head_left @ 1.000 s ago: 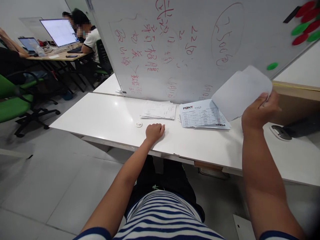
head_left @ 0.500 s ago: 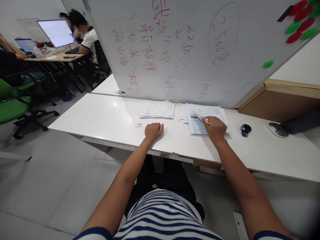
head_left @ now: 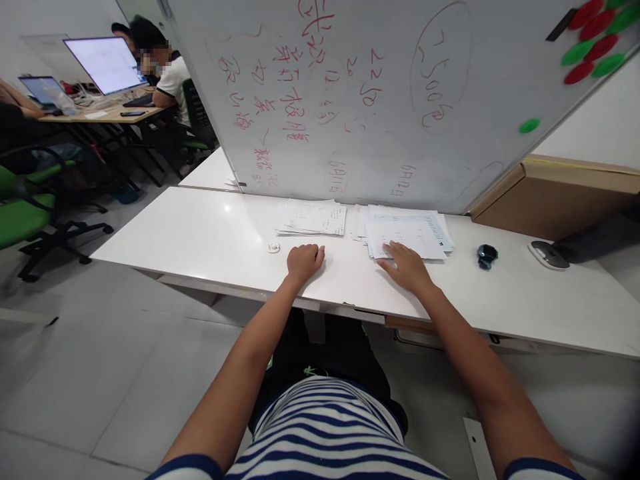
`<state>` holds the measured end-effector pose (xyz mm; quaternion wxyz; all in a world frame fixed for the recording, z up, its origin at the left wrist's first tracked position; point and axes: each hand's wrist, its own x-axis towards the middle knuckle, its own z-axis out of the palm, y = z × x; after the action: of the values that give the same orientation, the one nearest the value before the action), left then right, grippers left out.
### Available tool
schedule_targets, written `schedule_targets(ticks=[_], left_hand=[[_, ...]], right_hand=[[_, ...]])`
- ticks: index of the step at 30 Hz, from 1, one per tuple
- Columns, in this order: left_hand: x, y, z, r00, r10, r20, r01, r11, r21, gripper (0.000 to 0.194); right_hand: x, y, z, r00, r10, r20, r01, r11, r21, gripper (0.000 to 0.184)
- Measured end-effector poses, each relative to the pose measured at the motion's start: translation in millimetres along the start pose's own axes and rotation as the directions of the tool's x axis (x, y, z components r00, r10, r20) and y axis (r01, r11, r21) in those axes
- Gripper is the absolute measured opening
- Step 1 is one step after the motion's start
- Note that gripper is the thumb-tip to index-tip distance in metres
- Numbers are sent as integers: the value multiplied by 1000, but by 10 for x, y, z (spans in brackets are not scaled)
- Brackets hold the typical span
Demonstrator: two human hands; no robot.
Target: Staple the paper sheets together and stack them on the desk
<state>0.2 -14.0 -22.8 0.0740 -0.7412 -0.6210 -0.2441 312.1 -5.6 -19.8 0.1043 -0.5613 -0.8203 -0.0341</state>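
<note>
My right hand (head_left: 407, 268) lies flat on the lower left corner of a stack of printed papers (head_left: 407, 230), its fingers stretched out. The top sheet is mostly white with a bluish strip near its right side; edges of other sheets stick out beneath it. My left hand (head_left: 304, 262) rests on the white desk (head_left: 210, 233) as a fist, with nothing seen in it. Just beyond the fist is a second pile of white papers (head_left: 313, 219) with dark print. A small white round object (head_left: 273, 247) sits left of my left hand.
A whiteboard (head_left: 360, 133) with red handwriting and round magnets stands along the desk's back edge. To the right are a dark wristwatch (head_left: 487, 256), a computer mouse (head_left: 549, 255) and a cardboard box (head_left: 550, 197). A person (head_left: 167, 73) sits at another desk at the far left.
The sheet that my right hand was lifting by its edge now lies turned on the stack. That hand has opened and moved down-left onto it. My left fist has stayed in place.
</note>
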Motion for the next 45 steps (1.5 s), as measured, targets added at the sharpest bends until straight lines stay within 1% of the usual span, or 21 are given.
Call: schedule_targets(ticks=[3,7,11,15,17,20,22,23,25,27,29,31,33,35,36,37,39,40,42,44,45], left_hand=[[6,-1,2,1000,-2,1,2,1000,-6,45],[11,-1,1,1000,-2,-3,2,1000,-9,45],[10,-1,-5,1000,-3,2,3,1000,-23,46],[6,0,-10,1000,-11,8,11,1000,-17,45],[4,0,-6,1000,-13,2,13,1000,-15,46],[8,-6,15,1000,-28,-12,27,999,-18,46],[16,-18,32,999,-47,-13,47,999,-20,46],[21,-27,37,999,-54,-11,53,998,-25,47],[28,-39,27,999,-45,-16,44,998,-48,46],[17,-19,-32,998,-11,-66,5,996,-89,40],[-29,68,-156,989,21,-150,-44,988,-149,29],[-121,241,-338,978,35,-205,-86,965,-246,25],[-241,474,-536,982,79,-169,-143,902,-408,35],[-349,697,-694,987,159,-21,-136,763,-632,57],[-390,780,-745,984,161,79,-52,675,-736,62],[-421,833,-775,974,139,178,63,587,-807,58],[-462,842,-777,936,80,344,275,447,-851,48],[-477,806,-757,917,38,396,349,404,-846,45],[-507,685,-696,899,-53,435,425,347,-836,42],[-535,554,-630,894,-149,422,448,283,-848,41],[-546,501,-600,890,-186,415,451,243,-859,40]], right_hand=[[-2,66,20,999,36,-13,-36,998,-44,62],[-22,122,19,999,2,-43,-4,999,-48,44],[-87,109,-22,990,-17,-137,12,999,-43,37],[-150,79,-140,971,45,-233,-51,999,-20,37],[-170,68,-241,943,114,-314,-120,993,0,37],[-198,48,-482,870,201,-451,-201,978,48,38],[-224,24,-702,827,222,-516,-196,975,104,38],[-241,6,-822,817,221,-533,-174,975,138,37],[-283,-44,-1058,831,184,-525,-103,978,180,35],[-334,-121,-1253,865,85,-494,-9,988,154,31],[-382,-236,-1378,894,-44,-445,87,993,75,29],[-417,-392,-1434,911,-155,-382,170,985,5,28],[-431,-578,-1438,912,-242,-330,252,968,-14,28],[-429,-764,-1417,899,-313,-306,327,945,-5,28],[-427,-843,-1401,889,-343,-304,360,933,-2,27],[-428,-907,-1382,878,-369,-306,387,922,-2,28],[-452,-969,-1328,866,-383,-322,403,915,-2,29],[-479,-966,-1289,868,-366,-337,390,921,5,30],[-560,-902,-1174,887,-253,-385,297,953,57,35],[-661,-800,-1008,895,-19,-445,121,972,202,47],[-708,-751,-911,882,132,-452,23,947,320,58]])
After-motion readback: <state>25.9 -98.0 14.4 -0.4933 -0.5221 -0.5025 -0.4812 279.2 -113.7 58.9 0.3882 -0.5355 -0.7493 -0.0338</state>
